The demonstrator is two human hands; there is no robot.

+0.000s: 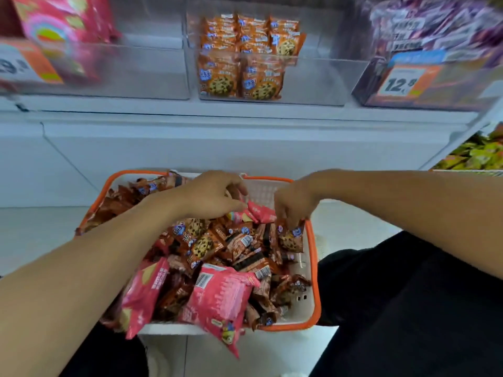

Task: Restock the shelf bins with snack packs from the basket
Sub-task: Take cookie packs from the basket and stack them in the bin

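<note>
Right hand [295, 202] pinches a cookie pack [291, 236] at the basket's [315, 270] right edge, lifting it for the clear bin [313, 80]; left hand [215, 195], fingers curled, holds a pink pack [261, 212].

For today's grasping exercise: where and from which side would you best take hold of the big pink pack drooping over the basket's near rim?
Pinch the big pink pack at its upper sealed edge, coming from above: it faces up, uncovered, while its lower corner overhangs the basket rim.
</note>
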